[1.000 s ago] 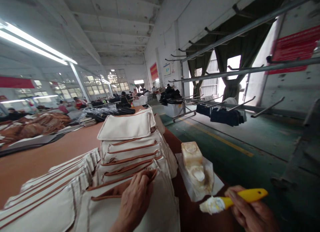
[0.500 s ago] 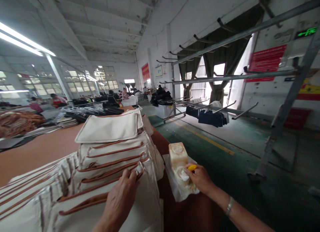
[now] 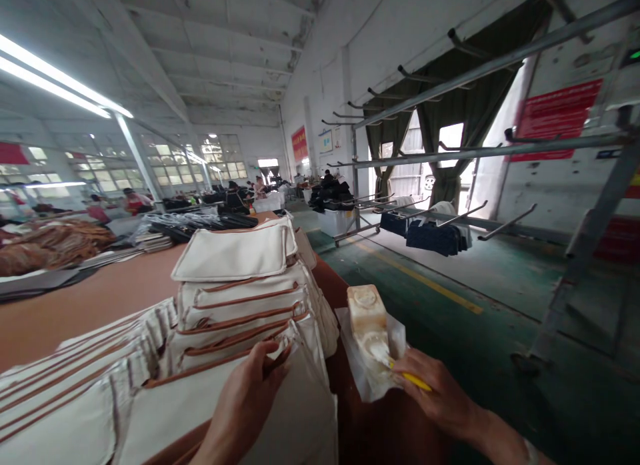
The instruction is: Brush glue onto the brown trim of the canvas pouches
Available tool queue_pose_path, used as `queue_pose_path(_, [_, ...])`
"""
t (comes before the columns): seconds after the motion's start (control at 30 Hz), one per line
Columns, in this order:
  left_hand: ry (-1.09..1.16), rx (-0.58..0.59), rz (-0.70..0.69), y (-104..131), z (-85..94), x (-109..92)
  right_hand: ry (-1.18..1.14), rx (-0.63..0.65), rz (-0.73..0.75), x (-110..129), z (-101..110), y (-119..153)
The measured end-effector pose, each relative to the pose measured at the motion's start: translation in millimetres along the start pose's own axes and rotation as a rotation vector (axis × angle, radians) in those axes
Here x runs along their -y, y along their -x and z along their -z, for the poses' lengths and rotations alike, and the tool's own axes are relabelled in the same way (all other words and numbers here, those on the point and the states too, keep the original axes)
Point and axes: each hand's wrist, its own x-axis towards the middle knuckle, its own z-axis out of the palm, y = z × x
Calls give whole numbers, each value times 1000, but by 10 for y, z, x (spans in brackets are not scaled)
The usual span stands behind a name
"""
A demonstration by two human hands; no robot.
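Note:
My left hand point(image 3: 247, 395) pinches the upper corner of the front cream fabric bag piece point(image 3: 295, 411), which has brown trim. More cream pieces point(image 3: 230, 251) of the same kind are stacked behind it. In my right hand point(image 3: 443, 391) is a brush with a yellow handle point(image 3: 416, 382), its whitish end down at the mouth of a stained plastic container point(image 3: 367, 309). That container has its side cut open and stands on a crumpled translucent sheet point(image 3: 367, 385). Whether the bristles touch the whitish contents, I cannot tell.
A second row of cream pieces point(image 3: 65, 385) lies left on the brown table point(image 3: 125, 271). Farther back are a brown heap point(image 3: 55, 245) and black items point(image 3: 200, 225). Beyond the table's right edge stands a metal rack point(image 3: 575, 285) with dark blue pieces point(image 3: 435, 238) hanging from it.
My right hand has swung the brush round, its handle now pointing down and right. The view has turned slightly left. My left hand still grips the bag piece's corner.

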Motion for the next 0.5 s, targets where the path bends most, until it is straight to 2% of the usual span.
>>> queue_pose_path(0.07, [86, 57, 4, 27, 20, -40, -64, -61, -46, 77, 48, -2])
queue_pose_path(0.13, [160, 135, -16, 86, 67, -136, -182, -182, -177, 175, 61, -77])
queue_pose_path(0.23, [236, 193, -42, 186, 123, -278, -505, -396, -437, 392, 16, -279])
queue_pose_path(0.3, [259, 202, -53, 239, 127, -326, -763, -486, -520, 577, -35, -432])
queue_pose_path(0.4, [269, 207, -63, 302, 98, -342, -920, -491, -470, 859, -105, -632])
queue_pose_path(0.5, [261, 231, -74, 361, 66, -352, -828, -415, -378, 1081, -160, -777])
